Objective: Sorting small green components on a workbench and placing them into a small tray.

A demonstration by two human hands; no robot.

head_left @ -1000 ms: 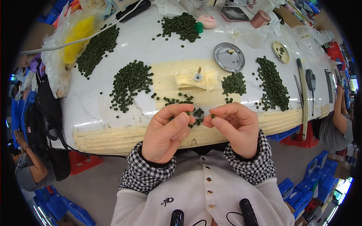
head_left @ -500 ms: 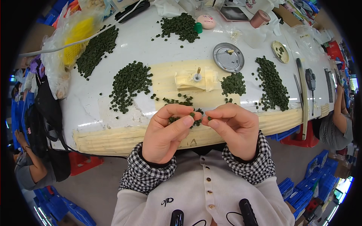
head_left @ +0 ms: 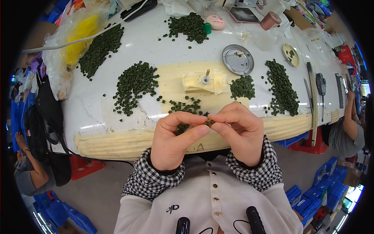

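Left hand: thumb and forefinger of the left hand (head_left: pixel 171 136) are bent into a narrow pinch, with something small and green at the tips; the other fingers are curled behind.
Right hand: the right hand (head_left: pixel 243 134) makes a similar pinch, its tips meeting those of the left.
Small green piece: this small green piece (head_left: pixel 209 123) sits between the meeting fingertips, at 6 o'clock from the taped block (head_left: pixel 198 82); whether it is one piece or two together, I cannot tell, because the fingers cover it partly.
Done so far: I judge that this handling is in the middle, as the fingertips have met but nothing has been let go. Some pieces in the near heap (head_left: pixel 189 106), at about 10 to 11 o'clock from the hands, look narrow in the waist, so perhaps they are already handled.
Remaining: many pieces lie loose on the surface (head_left: pixel 140 43): a wide heap (head_left: pixel 136 84) at 10 o'clock, a small heap (head_left: pixel 242 87) between 1 and 2, and a long heap (head_left: pixel 281 89) at 2. Their number I cannot count.
Change at the fingertips: half a second ago a thin gap separated the hands, and each showed a green bit; now the gap is closed.
Change in the heaps: none that I can notice.
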